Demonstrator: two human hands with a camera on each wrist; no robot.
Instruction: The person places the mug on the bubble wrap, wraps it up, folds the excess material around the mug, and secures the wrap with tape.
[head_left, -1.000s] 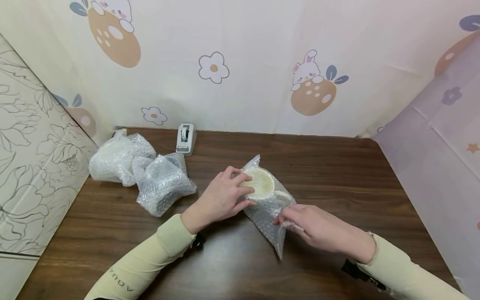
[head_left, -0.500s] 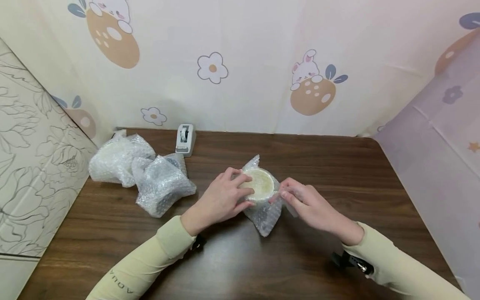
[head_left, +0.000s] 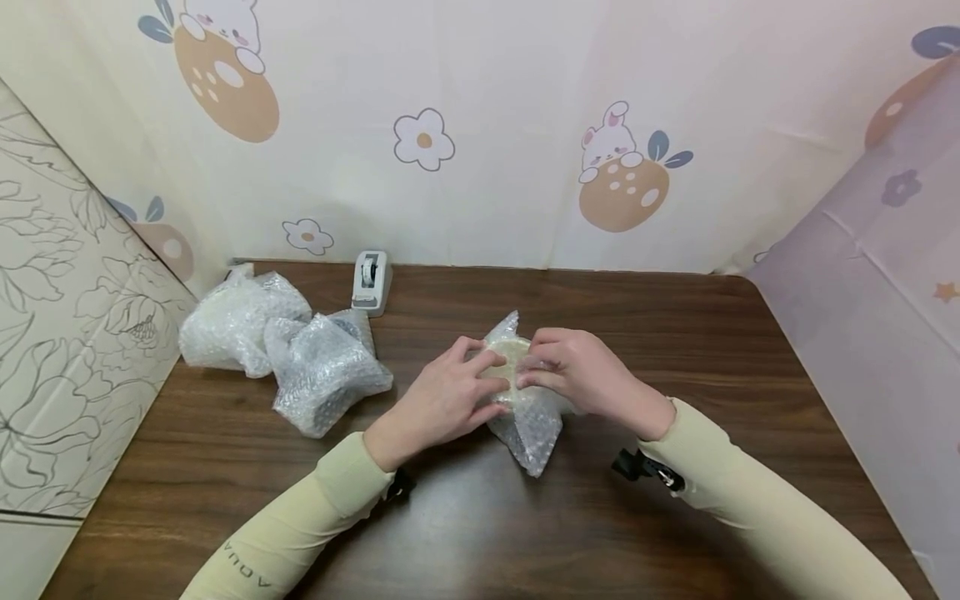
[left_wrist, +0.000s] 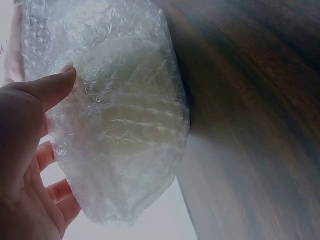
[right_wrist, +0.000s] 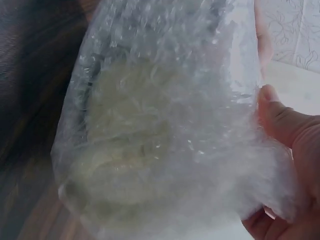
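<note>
In the head view a pale yellowish mug (head_left: pixel 502 369) stands wrapped in bubble wrap (head_left: pixel 530 435) at the middle of the table, its round end up. Through the clear wrap in the right wrist view, a curved band like a handle shows faintly. My left hand (head_left: pixel 446 400) holds the mug from the left, fingertips spread on its round end, thumb (left_wrist: pixel 57 86) on the wrapped side. Over the top right of the mug, my right hand (head_left: pixel 585 371) pinches the wrap's edge, its thumb (right_wrist: pixel 277 112) on the film. Part of the mug is hidden under the right fingers.
Two bubble-wrapped bundles, a whitish one (head_left: pixel 240 323) and a greyer one (head_left: pixel 326 375), lie together at the left of the dark wooden table (head_left: pixel 675 333). Behind them stands a white tape dispenser (head_left: pixel 372 283). A patterned wall covering (head_left: pixel 510 217) borders the back edge.
My right hand has lifted the right-hand flap of bubble wrap and drawn it up and left over the mug's round end. The left hand stays in place on the mug.
</note>
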